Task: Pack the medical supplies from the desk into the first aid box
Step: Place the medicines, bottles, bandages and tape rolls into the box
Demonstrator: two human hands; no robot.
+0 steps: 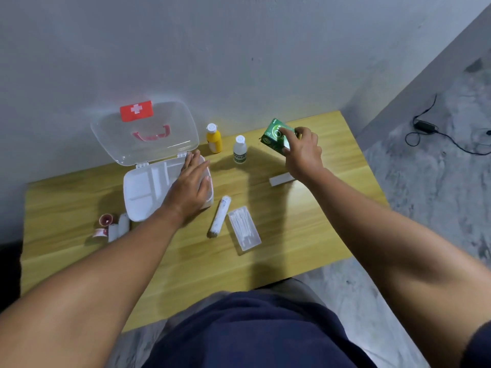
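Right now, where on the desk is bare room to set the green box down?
Bare patches: the desk's near edge, below the swab tray and gauze roll; the right side beyond the white strip. Crowded: the tape rolls left of the first aid box, and around both bottles.

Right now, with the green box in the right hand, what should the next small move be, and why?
Probably carry the green box leftward to the open first aid box. The right hand already grips it above the desk, the lid stands open, and the left hand rests on the tray's right side, steadying it.
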